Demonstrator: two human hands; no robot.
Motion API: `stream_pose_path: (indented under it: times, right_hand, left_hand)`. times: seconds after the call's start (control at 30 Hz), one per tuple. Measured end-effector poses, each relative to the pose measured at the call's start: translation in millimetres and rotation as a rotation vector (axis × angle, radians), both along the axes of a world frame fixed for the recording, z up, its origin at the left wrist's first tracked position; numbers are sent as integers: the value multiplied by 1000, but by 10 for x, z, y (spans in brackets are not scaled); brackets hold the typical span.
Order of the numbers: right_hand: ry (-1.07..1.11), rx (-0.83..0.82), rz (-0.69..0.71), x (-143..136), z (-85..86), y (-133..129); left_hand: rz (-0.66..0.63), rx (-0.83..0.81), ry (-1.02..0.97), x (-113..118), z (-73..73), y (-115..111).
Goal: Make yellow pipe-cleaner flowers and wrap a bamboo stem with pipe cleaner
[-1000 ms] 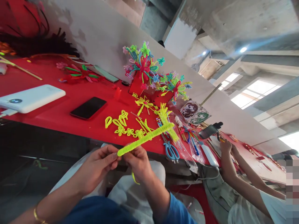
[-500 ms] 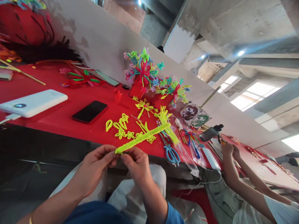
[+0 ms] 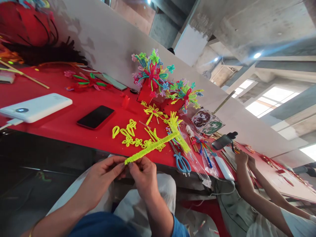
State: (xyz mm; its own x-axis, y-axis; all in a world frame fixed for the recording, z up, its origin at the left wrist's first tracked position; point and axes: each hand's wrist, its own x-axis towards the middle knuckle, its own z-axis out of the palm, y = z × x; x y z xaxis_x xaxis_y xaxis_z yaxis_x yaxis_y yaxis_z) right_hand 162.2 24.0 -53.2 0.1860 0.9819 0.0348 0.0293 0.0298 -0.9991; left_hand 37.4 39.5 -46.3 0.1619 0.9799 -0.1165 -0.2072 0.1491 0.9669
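A long yellow-green fuzzy strip (image 3: 150, 148) slants up and to the right, its near end pinched between the fingertips of my left hand (image 3: 101, 177) and my right hand (image 3: 145, 176). Both hands are closed on that end, close together in front of the table's front edge. Its far end reaches over a bundle of yellow-green pipe cleaners (image 3: 181, 136). Behind the strip, several small yellow-green flowers (image 3: 137, 142) and loops (image 3: 116, 131) lie on the red table (image 3: 98, 140). A larger yellow-green flower (image 3: 154, 112) rests farther back.
Blue-handled scissors (image 3: 182, 163) lie at the table edge. A black phone (image 3: 95, 117) and white power bank (image 3: 37, 107) are on the left. Colourful flower bouquets (image 3: 152, 75) stand behind. At right are a dark bottle (image 3: 222, 141) and another person's hands (image 3: 243, 158).
The near end of the strip and my fingertips have shifted slightly to the right. The hold on the strip looks otherwise the same.
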Motion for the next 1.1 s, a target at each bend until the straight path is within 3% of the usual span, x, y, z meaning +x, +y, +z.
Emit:
stream_pose_path:
  times: [0.13,0.3,0.63,0.83,0.93,1.1]
  right_hand:
    - [18,-8,14,-9,6,-26]
    - [5,-25,-54,-30,34,-25]
    - [32,-39,-23,-34,67,-45]
    - [1,-24,4,-18,79,-69]
    - [-67,-18,14,-8,115,-66]
    - [-360,6,28,18,163,-75]
  left_hand:
    - [43,93,108,-13,52,-4]
    - [71,205,266,-17,5,-14]
    - [-9,100,162,-32,14,13]
    - [-71,95,159,-77,-64,30]
    - [-74,132,173,-83,-88,27]
    - [42,182,290,-84,-60,41]
